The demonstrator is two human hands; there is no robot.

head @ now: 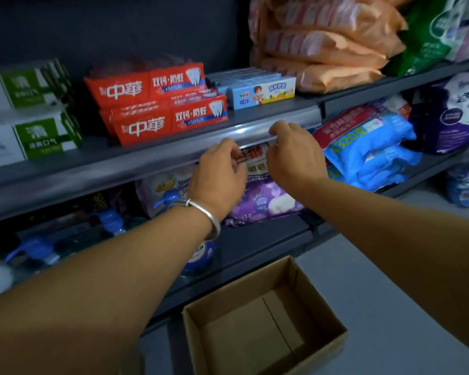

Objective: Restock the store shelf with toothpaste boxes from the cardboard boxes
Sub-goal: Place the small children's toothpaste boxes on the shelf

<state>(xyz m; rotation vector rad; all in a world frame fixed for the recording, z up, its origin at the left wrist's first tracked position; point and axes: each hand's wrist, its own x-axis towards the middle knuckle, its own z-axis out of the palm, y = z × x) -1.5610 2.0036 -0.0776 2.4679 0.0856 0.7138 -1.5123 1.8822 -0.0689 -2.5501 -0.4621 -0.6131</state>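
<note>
red toothpaste boxes (pixel 157 104) sit stacked on the shelf (pixel 152 155), green boxes (pixel 33 112) left, cardboard box (pixel 263 320) on the floor below. left hand (pixel 220 177) and right hand (pixel 293 152) hover at the shelf edge, fingers loosely curled, grasping nothing.

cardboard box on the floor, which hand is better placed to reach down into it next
Probably the right hand. Both hands hover by the shelf's front rail holding nothing, and the cardboard box sits below the right forearm; the left hand would reach across. The visible box bottom looks bare.
</note>
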